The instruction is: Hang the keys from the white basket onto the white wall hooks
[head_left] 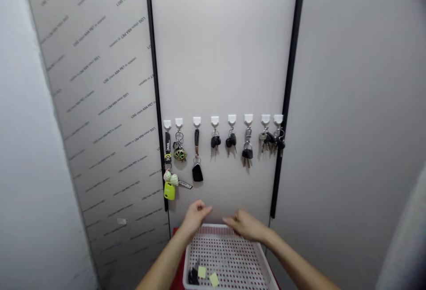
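Observation:
My left hand (195, 217) and my right hand (244, 225) hover over the far rim of a white perforated tray (256, 254), fingertips pointing toward each other. The fingers of both are loosely curled, and I cannot make out anything between them. In the tray's near part lie a dark key fob (193, 276) and two small yellow notes (202, 272). Above the hands, a row of white wall hooks (214, 120) carries several key bunches. A yellow-green tag (169, 190) hangs lowest at the left, and a black fob (197, 172) on a strap hangs beside it.
The hooks sit on a pale panel edged by two black vertical strips (289, 90). To the left stands a panel covered in printed protective film (100, 103). The tray rests on a red surface (178, 276). A grey blurred shape (404, 241) fills the lower right corner.

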